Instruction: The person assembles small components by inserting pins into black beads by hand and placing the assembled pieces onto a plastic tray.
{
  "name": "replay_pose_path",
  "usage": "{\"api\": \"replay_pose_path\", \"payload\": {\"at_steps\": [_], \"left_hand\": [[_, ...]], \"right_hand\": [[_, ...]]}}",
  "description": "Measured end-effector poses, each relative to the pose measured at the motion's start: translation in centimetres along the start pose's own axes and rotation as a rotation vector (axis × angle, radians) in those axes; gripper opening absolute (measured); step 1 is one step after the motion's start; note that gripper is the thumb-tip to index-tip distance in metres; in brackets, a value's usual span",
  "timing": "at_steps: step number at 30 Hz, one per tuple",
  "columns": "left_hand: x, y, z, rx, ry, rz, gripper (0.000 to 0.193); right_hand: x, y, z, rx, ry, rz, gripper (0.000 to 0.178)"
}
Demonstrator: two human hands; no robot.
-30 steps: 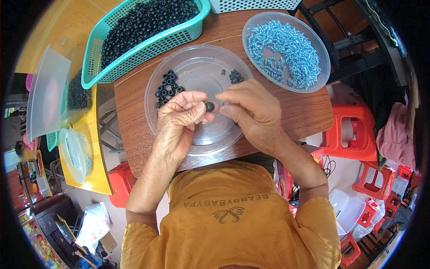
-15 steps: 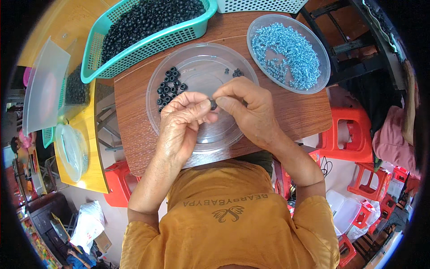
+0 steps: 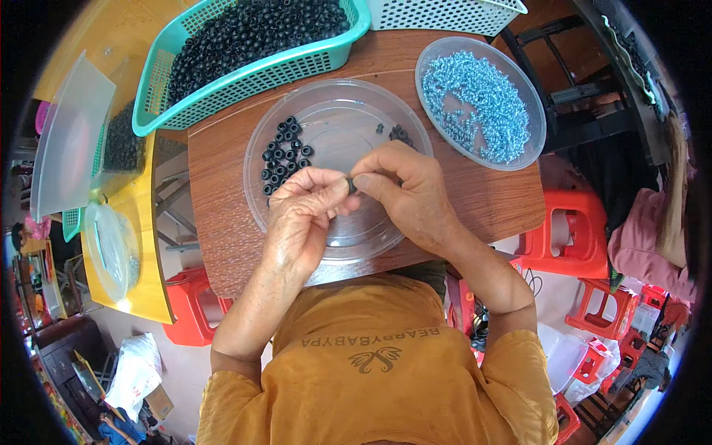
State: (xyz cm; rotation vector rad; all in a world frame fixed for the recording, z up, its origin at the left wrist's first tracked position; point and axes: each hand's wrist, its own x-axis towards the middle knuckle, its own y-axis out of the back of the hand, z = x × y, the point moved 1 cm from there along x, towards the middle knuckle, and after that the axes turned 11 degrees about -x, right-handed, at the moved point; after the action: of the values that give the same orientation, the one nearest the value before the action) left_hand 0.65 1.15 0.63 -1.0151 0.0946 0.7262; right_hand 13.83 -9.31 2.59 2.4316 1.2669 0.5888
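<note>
Left hand (image 3: 300,211) pinches small dark piece (image 3: 351,185), mostly finger-covered.

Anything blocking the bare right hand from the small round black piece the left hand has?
Nothing visible: the bare right hand has its fingertips right at the small round black piece, pinched by the bare left hand above the round clear plastic tray. Anything tiny between the fingertips is hidden.
</note>
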Motion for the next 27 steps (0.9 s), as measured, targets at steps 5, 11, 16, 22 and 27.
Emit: {"api": "replay_pose_path", "payload": {"at_steps": [5, 11, 16, 22, 27], "left_hand": [[0.1, 0.3, 0.8, -0.018, -0.018, -0.02, 0.011], [0.1, 1.0, 0.9, -0.066, 0.005, 0.019, 0.011], [0.3, 1.5, 1.1, -0.072, 0.001, 0.008, 0.011], [0.3, 1.9, 1.0, -0.083, -0.013, 0.002, 0.01], [0.3, 1.9, 1.0, -0.091, -0.004, 0.007, 0.01]], "right_hand": [[3.4, 0.2, 2.7, -0.3, 0.205, 0.177, 0.008], [8.3, -0.8, 4.8, -1.017, 0.48, 0.192, 0.008], [9.1, -2.9, 4.9, -1.357, 0.604, -0.014, 0.01], [9.0, -3.0, 4.6, -1.329, 0.567, -0.015, 0.009], [8.7, -2.5, 4.6, -1.203, 0.525, 0.003, 0.007]]}}
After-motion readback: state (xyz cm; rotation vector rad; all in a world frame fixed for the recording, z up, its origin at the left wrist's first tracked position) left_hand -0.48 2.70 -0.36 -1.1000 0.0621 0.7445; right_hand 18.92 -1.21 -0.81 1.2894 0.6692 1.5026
